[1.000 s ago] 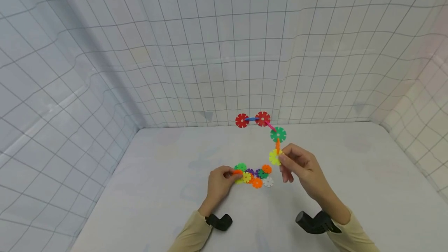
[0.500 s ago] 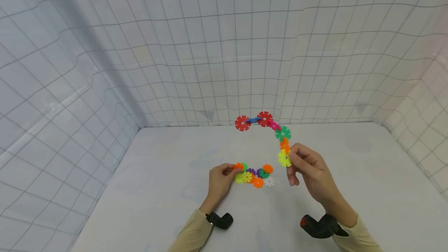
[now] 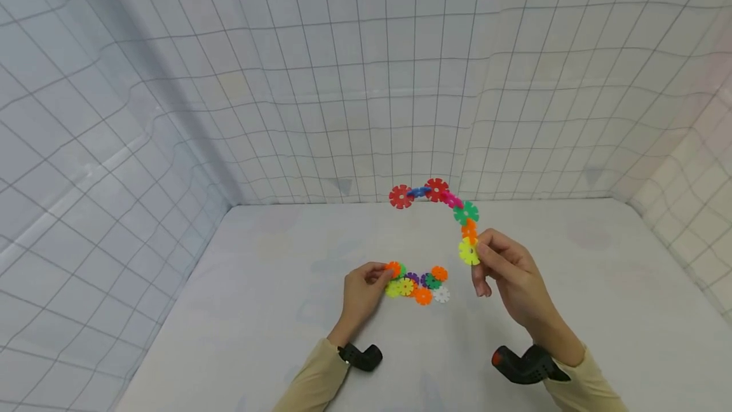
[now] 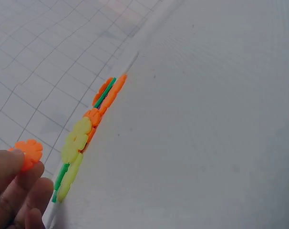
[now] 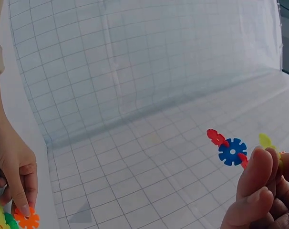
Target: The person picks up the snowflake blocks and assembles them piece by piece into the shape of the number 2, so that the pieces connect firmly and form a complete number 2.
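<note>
In the head view my right hand (image 3: pixel 511 275) pinches the yellow notched disc (image 3: pixel 468 251) at the lower end of a curved chain of interlocking plastic discs. Up from it run an orange, a green (image 3: pixel 466 213), a pink, a red (image 3: pixel 436 190), a blue and another red disc (image 3: pixel 400 196). The chain is held in the air. My left hand (image 3: pixel 363 294) pinches an orange disc (image 4: pixel 29 153) between thumb and finger, just above the left end of a pile of loose discs. That pile holds yellow (image 3: pixel 406 287), green, purple, orange (image 3: pixel 423 296) and white (image 3: pixel 441 294) discs.
The discs lie on a white table (image 3: pixel 257 310). White, grid-lined curtains (image 3: pixel 354 81) enclose it at the back and sides. A black wrist camera (image 3: pixel 361 357) is strapped to the left wrist and another (image 3: pixel 523 364) to the right.
My right hand has moved the chain rightward, and its discs have turned more toward the head camera. My left hand has lifted the orange disc slightly off the pile.
</note>
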### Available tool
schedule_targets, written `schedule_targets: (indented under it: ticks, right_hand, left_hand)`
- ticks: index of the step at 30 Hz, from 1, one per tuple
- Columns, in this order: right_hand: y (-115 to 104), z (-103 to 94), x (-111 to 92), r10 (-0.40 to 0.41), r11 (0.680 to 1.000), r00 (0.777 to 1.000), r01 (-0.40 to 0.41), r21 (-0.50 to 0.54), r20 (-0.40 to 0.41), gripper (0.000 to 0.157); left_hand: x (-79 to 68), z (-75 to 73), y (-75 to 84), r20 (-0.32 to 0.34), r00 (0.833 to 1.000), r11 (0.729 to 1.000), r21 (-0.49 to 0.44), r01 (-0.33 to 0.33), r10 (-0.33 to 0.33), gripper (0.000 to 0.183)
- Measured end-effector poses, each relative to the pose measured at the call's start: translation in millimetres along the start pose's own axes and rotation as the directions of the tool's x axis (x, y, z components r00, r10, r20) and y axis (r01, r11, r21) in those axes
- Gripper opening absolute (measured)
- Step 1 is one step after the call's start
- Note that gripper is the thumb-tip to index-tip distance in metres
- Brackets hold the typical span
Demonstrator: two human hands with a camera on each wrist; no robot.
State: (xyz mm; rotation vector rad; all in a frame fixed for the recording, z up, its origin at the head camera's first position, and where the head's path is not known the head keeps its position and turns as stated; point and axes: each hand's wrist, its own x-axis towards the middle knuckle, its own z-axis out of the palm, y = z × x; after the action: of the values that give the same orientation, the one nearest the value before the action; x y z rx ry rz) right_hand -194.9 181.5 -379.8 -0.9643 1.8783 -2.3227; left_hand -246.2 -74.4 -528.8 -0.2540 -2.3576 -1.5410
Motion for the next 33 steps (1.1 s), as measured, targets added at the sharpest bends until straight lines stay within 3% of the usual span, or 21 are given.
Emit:
schedule_targets:
  ticks: [5, 10, 13, 16, 19, 22, 27, 29, 33]
  right_hand:
    - [1.2, 0.0, 1.3, 0.006, 0.999, 1.0, -0.006, 0.04, 0.003, 0.021]
    - [1.2, -1.3, 1.7, 0.02, 0.991, 0.999, -0.024, 0.135, 0.035, 0.026]
    - [0.8, -2.8, 2.2, -0.009, 0.982, 0.997, -0.007, 0.191, 0.079, 0.031]
    - [1.0, -4.4, 2.2, -0.043, 0.958, 0.99, 0.003, 0.285, 0.136, 0.035]
    - [1.8, -5.3, 1.7, -0.06, 0.921, 0.982, -0.015, 0.388, 0.18, 0.039]
    - [3.3, -5.5, 1.3, -0.061, 0.884, 0.977, -0.043, 0.466, 0.206, 0.042]
    - [4.2, -5.2, 0.8, -0.057, 0.854, 0.974, -0.065, 0.516, 0.217, 0.046]
    - [3.7, -4.5, 0.9, -0.041, 0.865, 0.978, -0.068, 0.498, 0.205, 0.045]
    - [2.6, -1.2, 1.8, 0.017, 0.932, 0.989, -0.068, 0.356, 0.145, 0.036]
  left_hand:
    - [0.0, 1.5, 13.4, -0.033, 0.999, 0.997, -0.067, -0.031, 0.029, 0.014]
    - [-4.5, -5.7, 70.4, -0.009, 0.99, 0.977, -0.158, -0.143, 0.143, 0.011]
    - [-6.0, -13.3, 107.2, 0.036, 0.969, 0.949, -0.214, -0.233, 0.246, 0.01]
    - [-4.5, -16.1, 127.0, 0.074, 0.939, 0.917, -0.25, -0.31, 0.337, 0.01]
    - [-2.2, -19.4, 139.5, 0.099, 0.908, 0.89, -0.268, -0.369, 0.407, 0.011]
    - [-1.8, -25.4, 148.9, 0.113, 0.891, 0.874, -0.283, -0.396, 0.44, 0.01]
    - [-5.2, -35.2, 160.0, 0.123, 0.882, 0.869, -0.274, -0.411, 0.456, 0.01]
    - [-6.9, -37.3, 162.5, 0.127, 0.882, 0.871, -0.273, -0.408, 0.453, 0.011]
    - [-10.9, -38.6, 164.2, 0.097, 0.879, 0.864, -0.259, -0.431, 0.467, 0.013]
